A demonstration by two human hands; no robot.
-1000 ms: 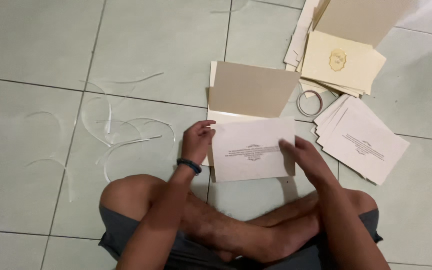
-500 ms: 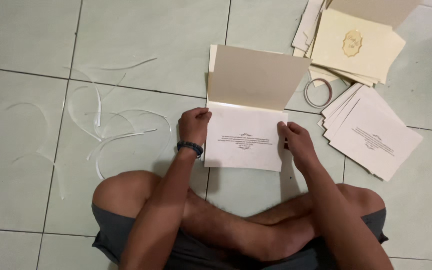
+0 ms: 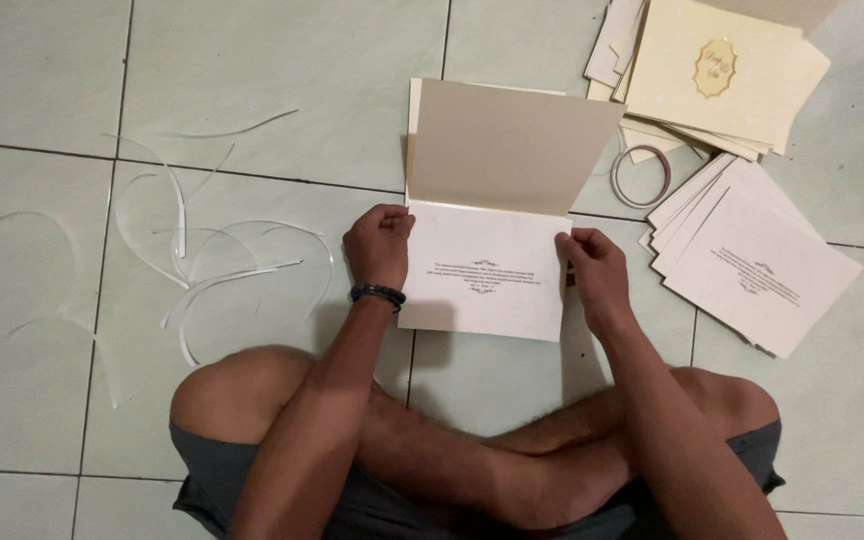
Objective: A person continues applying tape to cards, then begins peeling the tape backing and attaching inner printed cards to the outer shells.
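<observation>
Two hands of yours meet on one white rectangular printed sheet [image 3: 482, 272], which lies flat on the pale tiled floor [image 3: 282, 80] just in front of your crossed legs. Your left hand [image 3: 380, 245], with a dark beaded bracelet [image 3: 378, 294] at the wrist, has its fingers curled down and pressing on the sheet's upper left corner. Your right hand [image 3: 592, 265] pinches the upper right edge between thumb and fingertips — both are closed on the paper, neither lies flat and open.

The sheet's top edge sits right at the fold of an opened beige card folder [image 3: 512, 145], whose upper flap stands tilted up behind it (the sheet covers the lower half, so you cannot see how much of the folder lies beneath).

To your right, a fanned stack of white printed sheets [image 3: 752, 265] rests on the floor, near your right hand but not touching it. Beyond it, at the top right, lies a pile of cream cards with a gold oval emblem [image 3: 717, 75], and between the two piles is a thin ring of clear tape [image 3: 640, 178]. To your left — well apart from the sheet — curled white paper strips [image 3: 192, 260] are scattered over the tiles.
</observation>
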